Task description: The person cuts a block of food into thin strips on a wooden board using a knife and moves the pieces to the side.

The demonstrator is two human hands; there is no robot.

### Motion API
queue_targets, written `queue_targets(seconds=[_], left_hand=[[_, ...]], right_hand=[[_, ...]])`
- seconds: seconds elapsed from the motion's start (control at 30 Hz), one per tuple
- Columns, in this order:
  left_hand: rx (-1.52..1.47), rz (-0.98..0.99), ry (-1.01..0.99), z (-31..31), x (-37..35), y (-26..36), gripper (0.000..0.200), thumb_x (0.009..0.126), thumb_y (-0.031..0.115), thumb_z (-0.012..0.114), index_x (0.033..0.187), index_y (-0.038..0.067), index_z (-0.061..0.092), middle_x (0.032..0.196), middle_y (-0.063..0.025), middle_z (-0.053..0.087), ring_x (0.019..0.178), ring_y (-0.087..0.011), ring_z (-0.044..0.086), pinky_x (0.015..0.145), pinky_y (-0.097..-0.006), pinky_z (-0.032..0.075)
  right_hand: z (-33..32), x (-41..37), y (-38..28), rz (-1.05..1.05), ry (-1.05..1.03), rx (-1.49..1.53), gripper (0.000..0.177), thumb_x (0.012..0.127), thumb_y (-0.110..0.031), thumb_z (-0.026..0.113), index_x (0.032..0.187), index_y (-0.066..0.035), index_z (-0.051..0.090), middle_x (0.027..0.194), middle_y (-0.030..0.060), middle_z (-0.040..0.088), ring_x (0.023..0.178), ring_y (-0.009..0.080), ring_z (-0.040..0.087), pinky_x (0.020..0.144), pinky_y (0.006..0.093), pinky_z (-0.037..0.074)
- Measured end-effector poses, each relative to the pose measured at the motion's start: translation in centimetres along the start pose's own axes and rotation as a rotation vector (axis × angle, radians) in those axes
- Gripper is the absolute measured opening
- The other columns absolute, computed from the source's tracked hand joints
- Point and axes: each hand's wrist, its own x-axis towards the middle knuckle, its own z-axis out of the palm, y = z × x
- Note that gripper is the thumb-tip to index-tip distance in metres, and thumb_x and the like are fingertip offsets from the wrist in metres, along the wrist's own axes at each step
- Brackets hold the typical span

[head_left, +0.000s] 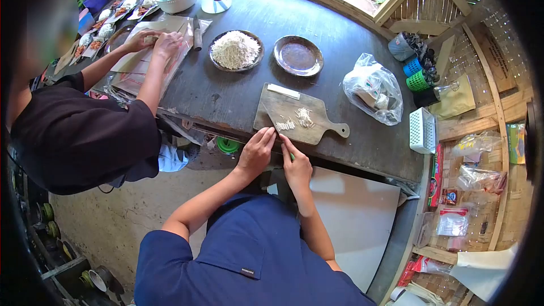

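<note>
In the head view, my right hand [297,167] is wrapped round the green handle of a knife [292,157] at the front edge of a wooden cutting board [324,126]. The thin blade points away over the board's left part. My left hand [258,150] is closed beside the blade, fingertips together at the board's near left corner; what they pinch, if anything, is hidden. Just beyond the fingertips lie short pale cut strips [286,125], with a small heap of finer pale shreds [304,117] to their right. A whitish bar-shaped piece [283,91] rests along the board's far edge.
Behind the board are a plate heaped with pale shreds [235,50] and a dark plate [298,55]. A plastic bag [373,89] lies right. On the left, a co-worker in a dark shirt [85,130] handles something over paper sheets, near another knife [197,34] and a basin [178,3].
</note>
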Motion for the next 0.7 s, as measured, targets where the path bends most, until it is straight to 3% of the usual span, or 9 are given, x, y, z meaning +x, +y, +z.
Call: queue_targets(seconds=[0.17, 0.37, 0.43, 0.7], left_hand=[[-0.026, -0.004, 0.001, 0.0, 0.0, 0.0, 0.043, 0.088, -0.002, 0.063, 0.129, -0.011, 0.067, 0.138, -0.0194, 0.065, 0.133, -0.034, 0.063, 0.114, -0.0412, 0.053], [-0.027, -0.022, 0.033, 0.3, -0.2, 0.3, 0.045, 0.088, -0.002, 0.063, 0.131, -0.011, 0.066, 0.138, -0.0194, 0.064, 0.131, -0.0334, 0.064, 0.113, -0.0402, 0.054], [0.007, -0.018, 0.006, 0.2, 0.0, 0.2, 0.046, 0.088, 0.005, 0.063, 0.132, -0.012, 0.066, 0.139, -0.0194, 0.064, 0.134, -0.031, 0.062, 0.115, -0.0383, 0.052], [-0.001, -0.028, 0.013, 0.0, 0.1, 0.6, 0.045, 0.087, 0.002, 0.064, 0.13, -0.012, 0.067, 0.137, -0.0197, 0.064, 0.132, -0.0325, 0.063, 0.114, -0.0392, 0.053]], right_hand=[[-0.9, -0.1, -1.0, 0.042, -0.039, 0.034, 0.035, 0.11, -0.043, 0.062, 0.143, -0.038, 0.071, 0.116, 0.016, 0.079, 0.109, 0.0374, 0.076, 0.088, 0.0442, 0.06], [-0.3, 0.1, 0.1, 0.011, -0.022, 0.073, 0.034, 0.11, -0.041, 0.063, 0.143, -0.037, 0.072, 0.115, 0.0159, 0.079, 0.107, 0.0366, 0.077, 0.088, 0.0431, 0.06], [-0.3, 0.1, 0.1, -0.05, -0.005, 0.026, 0.036, 0.111, -0.041, 0.06, 0.146, -0.041, 0.069, 0.115, 0.0141, 0.079, 0.102, 0.0379, 0.077, 0.084, 0.0476, 0.062], [0.0, 0.2, 0.5, -0.078, 0.011, 0.012, 0.036, 0.111, -0.04, 0.06, 0.146, -0.039, 0.069, 0.109, 0.0149, 0.079, 0.097, 0.0383, 0.077, 0.08, 0.0476, 0.061]])
